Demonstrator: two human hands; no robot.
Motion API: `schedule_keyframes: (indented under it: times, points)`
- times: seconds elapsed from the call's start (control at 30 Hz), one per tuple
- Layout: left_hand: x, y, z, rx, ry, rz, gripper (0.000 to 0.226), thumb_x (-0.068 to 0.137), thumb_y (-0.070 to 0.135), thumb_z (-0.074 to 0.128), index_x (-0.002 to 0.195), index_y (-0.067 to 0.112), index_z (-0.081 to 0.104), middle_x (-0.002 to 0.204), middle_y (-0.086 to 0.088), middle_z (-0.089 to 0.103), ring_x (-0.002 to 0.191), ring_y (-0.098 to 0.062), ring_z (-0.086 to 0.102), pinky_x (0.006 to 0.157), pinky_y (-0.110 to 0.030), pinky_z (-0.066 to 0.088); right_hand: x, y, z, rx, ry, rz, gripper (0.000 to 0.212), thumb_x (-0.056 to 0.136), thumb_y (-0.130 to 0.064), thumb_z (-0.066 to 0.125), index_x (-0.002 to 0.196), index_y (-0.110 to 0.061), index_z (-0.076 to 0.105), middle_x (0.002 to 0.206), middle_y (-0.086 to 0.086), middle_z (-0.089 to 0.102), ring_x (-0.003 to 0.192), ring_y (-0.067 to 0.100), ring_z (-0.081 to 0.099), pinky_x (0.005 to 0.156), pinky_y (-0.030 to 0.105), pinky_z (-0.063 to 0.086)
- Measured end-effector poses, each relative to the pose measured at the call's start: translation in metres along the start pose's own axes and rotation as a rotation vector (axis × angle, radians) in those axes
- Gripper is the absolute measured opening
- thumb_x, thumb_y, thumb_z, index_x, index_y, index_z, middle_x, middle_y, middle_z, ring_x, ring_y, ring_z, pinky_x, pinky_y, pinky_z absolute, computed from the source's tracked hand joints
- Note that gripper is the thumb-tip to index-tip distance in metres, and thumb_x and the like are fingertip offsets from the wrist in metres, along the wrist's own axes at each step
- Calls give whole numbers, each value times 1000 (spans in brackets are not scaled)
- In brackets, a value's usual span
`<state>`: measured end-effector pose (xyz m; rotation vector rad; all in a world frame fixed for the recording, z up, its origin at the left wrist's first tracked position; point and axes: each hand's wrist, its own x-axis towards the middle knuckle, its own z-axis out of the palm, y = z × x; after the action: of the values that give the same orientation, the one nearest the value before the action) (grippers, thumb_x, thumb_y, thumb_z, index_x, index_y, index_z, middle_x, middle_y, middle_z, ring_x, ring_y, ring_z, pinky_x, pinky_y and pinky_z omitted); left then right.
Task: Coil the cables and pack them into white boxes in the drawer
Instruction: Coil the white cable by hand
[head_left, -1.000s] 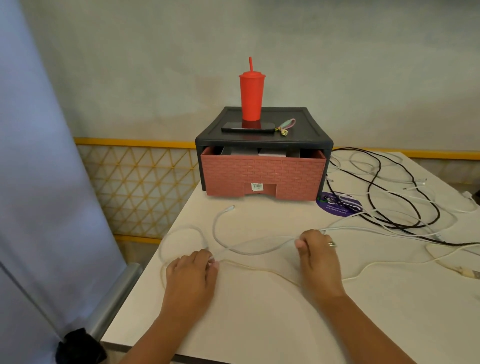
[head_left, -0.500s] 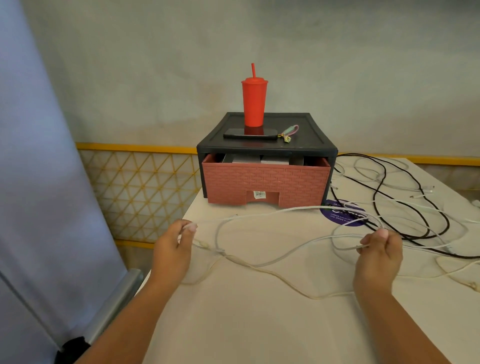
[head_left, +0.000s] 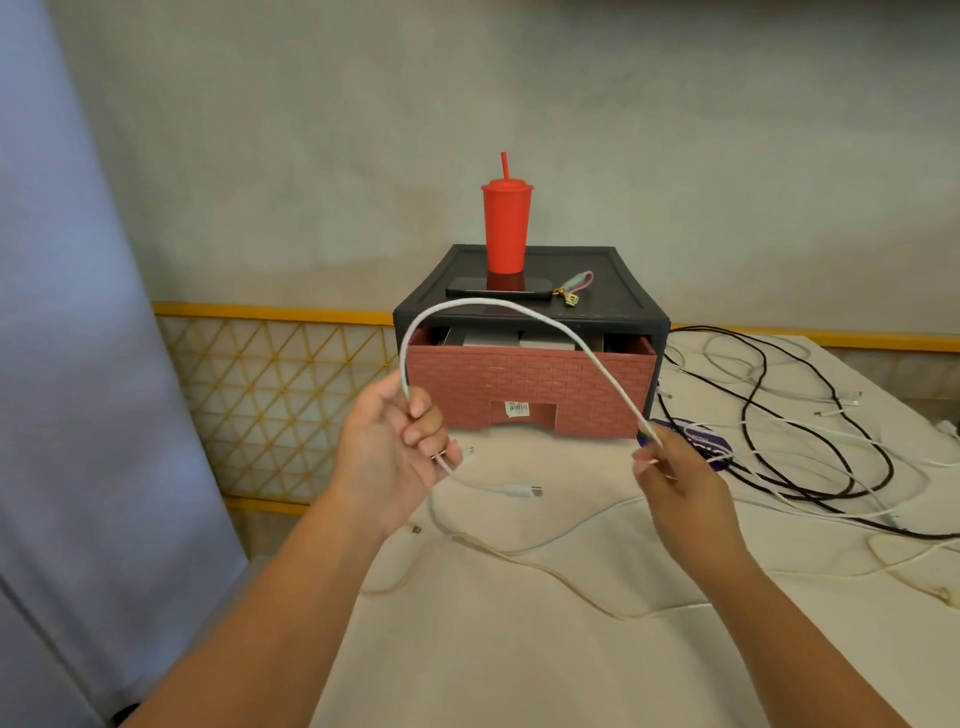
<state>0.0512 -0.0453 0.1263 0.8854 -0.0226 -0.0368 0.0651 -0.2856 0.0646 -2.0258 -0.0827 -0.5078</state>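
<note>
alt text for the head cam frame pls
Both hands hold a white cable raised in an arch above the table, left hand and right hand each pinching one side. Behind it sits a black drawer unit with its brick-patterned drawer slightly open and a red cup on top; loose cables lie tangled to the right.

Red, brick-pink and black against cream and grey

A plain bright red cup (head_left: 505, 228) with a matching red straw stands on a black cabinet (head_left: 613, 291), whose drawer (head_left: 530, 387) front is dusty pink moulded in a brick pattern (a small white barcode sticker sits in its handle notch). The arched cable (head_left: 498, 306) is white; black cables (head_left: 810, 415) and more white ones loop over the cream table (head_left: 519, 649), beside a purple sticker (head_left: 711, 447). The wall is mottled grey-beige, edged by a yellow band above a yellow triangle lattice (head_left: 280, 389); a pale blue curtain (head_left: 78, 312) hangs left.
</note>
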Motion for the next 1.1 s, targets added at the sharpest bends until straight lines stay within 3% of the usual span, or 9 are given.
schedule_keyframes:
  times: [0.13,0.37,0.5,0.63,0.73,0.83,0.9,0.97,1.1]
  points:
    - [0,5,30,-2,-105,16,39,96,38,32,64,17,40,46,6,28,40,-7,31,48,-22,43,15,-41,-11,4,-118,-58,26,95,-20,48,116,-34,55,82,-12,56,79,12,54,74,27,46]
    - [6,40,66,-232,-190,119,37,91,32,43,58,18,49,42,7,29,37,-6,28,45,-12,38,63,-125,-68,-91,-41,-305,20,96,-29,46,85,-27,63,81,12,60,74,26,52,68,33,42]
    - [11,65,69,-488,-115,260,32,94,26,44,67,15,58,40,5,30,34,-6,28,43,-12,34,68,-131,-81,-214,-182,-366,11,95,-35,47,89,-30,55,73,-3,54,67,11,47,63,27,37]
    - [16,83,61,-523,23,388,24,98,22,35,93,13,57,44,6,33,36,-7,27,47,-16,35,73,-91,-81,-481,-194,-253,18,96,-25,47,78,-26,52,64,-6,48,61,16,45,51,25,31]
    - [18,82,50,-464,91,401,28,99,22,32,77,14,46,48,6,39,39,-6,31,56,-19,35,82,-48,-98,-688,-135,-51,33,95,-20,43,62,-22,42,61,-3,45,72,24,47,53,29,29]
    - [29,70,34,-362,250,376,36,102,28,28,77,12,50,50,6,49,41,-5,42,61,-19,41,78,-9,-115,-882,-221,160,22,91,-19,42,71,-12,49,86,8,60,84,26,50,66,26,35]
    - [36,60,25,-270,349,425,28,102,28,26,110,16,50,66,6,57,52,-7,54,65,-23,48,68,11,-117,-1006,-341,234,20,90,-22,45,88,-9,60,105,11,61,92,25,53,71,24,35]
    - [39,50,22,-124,431,503,26,102,25,26,126,29,35,89,7,58,75,-9,60,77,-27,50,54,28,-113,-992,-455,307,21,86,-21,52,94,-6,65,99,9,60,95,25,58,70,24,40]
    - [40,30,29,266,463,638,42,102,25,27,142,31,18,117,6,54,110,-10,54,89,-29,42,36,27,-109,-598,-513,376,22,76,-8,65,56,-13,57,55,-6,59,56,8,57,54,15,44]
